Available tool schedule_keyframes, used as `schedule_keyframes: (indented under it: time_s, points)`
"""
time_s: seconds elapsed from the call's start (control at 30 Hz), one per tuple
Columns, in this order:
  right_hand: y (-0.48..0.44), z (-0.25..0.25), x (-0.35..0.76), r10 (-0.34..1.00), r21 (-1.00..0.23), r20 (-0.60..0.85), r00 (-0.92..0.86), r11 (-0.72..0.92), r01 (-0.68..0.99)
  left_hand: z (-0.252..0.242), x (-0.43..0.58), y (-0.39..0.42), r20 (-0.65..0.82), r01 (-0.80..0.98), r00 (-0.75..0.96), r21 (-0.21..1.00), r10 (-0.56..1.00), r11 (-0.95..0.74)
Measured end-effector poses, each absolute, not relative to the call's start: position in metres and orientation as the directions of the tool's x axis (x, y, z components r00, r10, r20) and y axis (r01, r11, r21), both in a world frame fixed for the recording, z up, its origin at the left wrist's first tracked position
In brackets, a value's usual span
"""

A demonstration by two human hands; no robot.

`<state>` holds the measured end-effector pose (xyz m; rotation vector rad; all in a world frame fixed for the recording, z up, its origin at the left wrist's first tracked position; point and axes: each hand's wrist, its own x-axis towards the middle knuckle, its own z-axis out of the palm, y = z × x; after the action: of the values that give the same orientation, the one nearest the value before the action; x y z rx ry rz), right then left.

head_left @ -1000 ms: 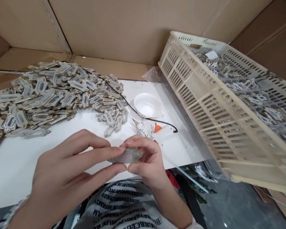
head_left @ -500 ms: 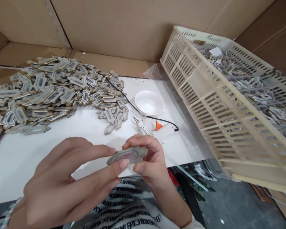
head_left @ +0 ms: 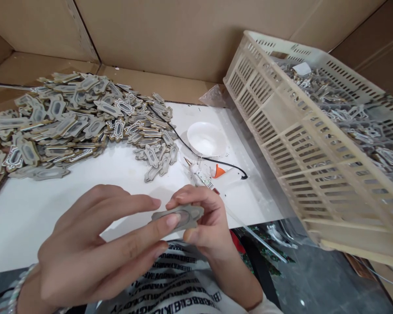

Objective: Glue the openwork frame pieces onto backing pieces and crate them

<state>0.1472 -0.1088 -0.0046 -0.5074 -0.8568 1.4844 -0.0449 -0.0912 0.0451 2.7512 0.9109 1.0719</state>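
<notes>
My right hand (head_left: pixel 206 218) pinches a small grey ornate-edged plaque (head_left: pixel 191 216) between fingers and thumb, above the table's front edge. The plaque has a long oval inset on its upward face and is held nearly level. From the left, my left hand (head_left: pixel 98 244) reaches over with its fingers stretched apart. One fingertip lies on the inset, while the finger above is lifted off the piece. The left thumb is hidden. Beyond the hands, a large heap of similar plaques (head_left: pixel 75 126) covers the back left of the white table.
A glue gun (head_left: pixel 231 175) with an orange trigger lies ahead, its black cord (head_left: pixel 183 144) crossing the table. Behind it stands a white bowl (head_left: pixel 203 137). A cream plastic crate (head_left: pixel 291 139) on the right holds bagged pieces. Cardboard walls (head_left: pixel 170 39) enclose the back.
My left upper finger has lifted off the plaque's end, and the fingertip on the inset has slid slightly right. The plaque stays in my right hand. The view has shifted slightly.
</notes>
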Motion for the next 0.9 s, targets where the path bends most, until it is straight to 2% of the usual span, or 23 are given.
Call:
schedule_keyframes:
  time_s: [0.23,0.57,0.9]
  points:
    - [-0.1094,-0.0031,0.1477,0.976,-0.761,0.183,-0.121,0.063,-0.645,0.045,-0.0381,-0.0945,0.627,0.521,0.53,0.289,0.57,-0.803]
    - [-0.1084,-0.0009,0.1478,0.993,-0.813,0.083,-0.084,0.019,-0.582,0.0475,-0.0395,-0.0934,0.627,0.522,0.58,0.205,0.521,-0.828]
    - [-0.1082,-0.0006,0.1494,0.99,-0.818,0.046,-0.133,-0.039,-0.574,0.0454,-0.0389,-0.0926,0.597,0.528,0.595,0.215,0.538,-0.822]
